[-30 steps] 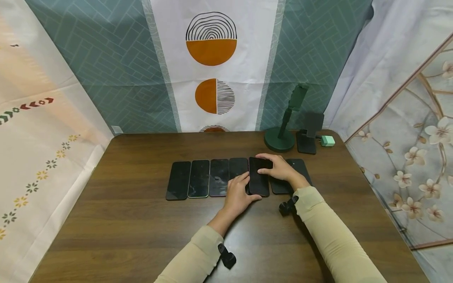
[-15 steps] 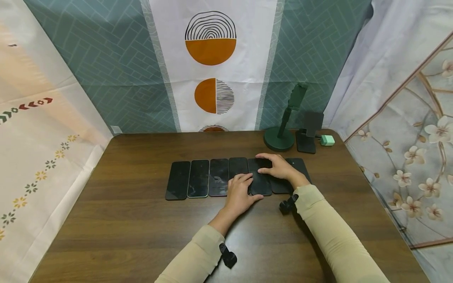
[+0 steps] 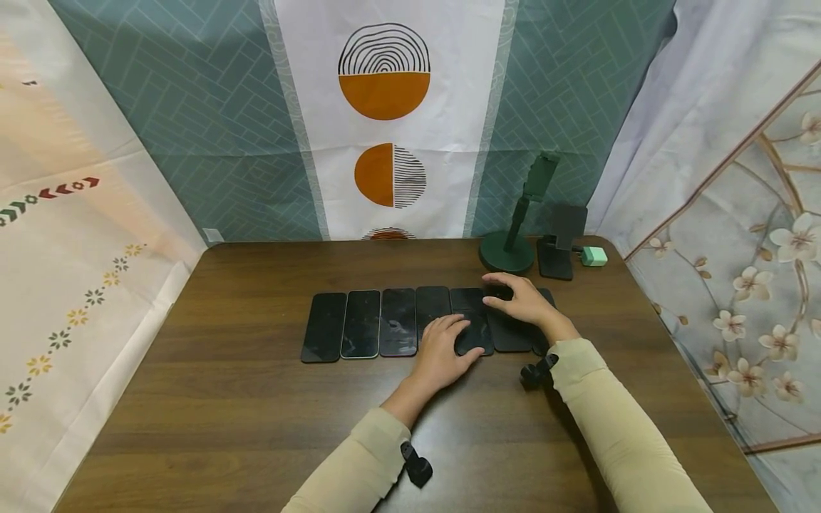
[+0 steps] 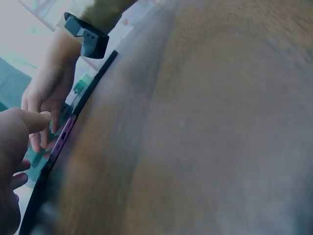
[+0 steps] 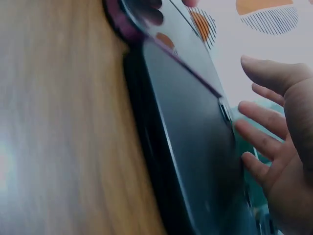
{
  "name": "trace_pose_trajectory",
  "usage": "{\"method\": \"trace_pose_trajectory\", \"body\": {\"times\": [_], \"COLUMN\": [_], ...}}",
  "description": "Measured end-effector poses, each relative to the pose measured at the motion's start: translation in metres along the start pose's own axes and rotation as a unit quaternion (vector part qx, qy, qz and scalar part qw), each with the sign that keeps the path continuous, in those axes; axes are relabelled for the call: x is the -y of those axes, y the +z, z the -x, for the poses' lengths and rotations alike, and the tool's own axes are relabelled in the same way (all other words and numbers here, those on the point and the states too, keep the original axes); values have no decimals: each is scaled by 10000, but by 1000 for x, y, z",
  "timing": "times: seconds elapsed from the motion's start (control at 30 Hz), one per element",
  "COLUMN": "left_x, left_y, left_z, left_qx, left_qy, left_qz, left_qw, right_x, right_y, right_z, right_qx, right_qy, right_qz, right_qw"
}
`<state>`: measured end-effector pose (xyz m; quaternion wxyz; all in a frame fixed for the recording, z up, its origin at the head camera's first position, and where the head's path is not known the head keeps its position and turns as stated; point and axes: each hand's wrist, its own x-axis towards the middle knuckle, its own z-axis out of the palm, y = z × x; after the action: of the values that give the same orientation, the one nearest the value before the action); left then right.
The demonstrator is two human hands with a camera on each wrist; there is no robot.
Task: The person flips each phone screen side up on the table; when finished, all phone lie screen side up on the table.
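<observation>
Several dark smartphones lie side by side in a row on the wooden table. My left hand [image 3: 442, 350] is spread at the phone with the purple edge [image 3: 473, 326], its thumb near the front edge. In the left wrist view that purple edge [image 4: 63, 136] shows beside the thumb. My right hand [image 3: 527, 305], fingers apart, is over the black phone [image 3: 509, 333] to its right. The right wrist view shows this black phone [image 5: 188, 132] butted against the purple-edged one, with my right fingers off its surface. Another phone [image 3: 541, 343] is partly hidden under my right arm.
At the back right stand a dark green round-based phone stand [image 3: 507, 251], a black stand [image 3: 555, 260] and a pale green charger block [image 3: 594, 256]. More phones [image 3: 323, 328] continue the row leftward. Curtains hang behind and beside the table [image 3: 244, 399].
The purple-edged phone, tilted differently a second ago, now lies flat in the row. My right hand has left it and moved right. My left hand has shifted slightly right.
</observation>
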<state>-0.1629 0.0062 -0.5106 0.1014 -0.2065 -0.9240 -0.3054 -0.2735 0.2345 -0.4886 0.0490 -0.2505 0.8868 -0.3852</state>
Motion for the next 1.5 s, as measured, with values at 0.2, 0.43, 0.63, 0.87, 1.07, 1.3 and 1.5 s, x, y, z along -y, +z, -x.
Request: {"method": "trace_pose_trajectory", "body": {"times": [0.2, 0.43, 0.63, 0.87, 1.07, 1.3, 1.5], "left_x": [-7, -17, -31, -36, -37, -37, -37], "left_y": [4, 15, 28, 35, 37, 37, 39], "left_z": [-4, -9, -16, -20, -22, -23, -23], "left_qx": [173, 425, 641, 642, 443, 494, 503], "left_qy": [123, 187, 147, 25, 142, 182, 177], "left_qz": [18, -114, -462, -760, -1061, -1357, -1139], "left_qw": [9998, 9989, 9968, 9950, 9933, 9894, 9921], "right_x": [-12, -24, -30, -33, -34, -35, -37], "right_y": [-16, -25, -24, -21, -20, -18, -21], "right_z": [17, 29, 37, 37, 36, 35, 34], "right_qx": [32, -75, 24, 183, 65, -98, -539], "right_qy": [236, 291, 421, 282, 230, 322, 131], "right_qz": [415, 630, 740, 702, 402, 60, -840], "right_qw": [9989, 9976, 9964, 9970, 9989, 9994, 9949]}}
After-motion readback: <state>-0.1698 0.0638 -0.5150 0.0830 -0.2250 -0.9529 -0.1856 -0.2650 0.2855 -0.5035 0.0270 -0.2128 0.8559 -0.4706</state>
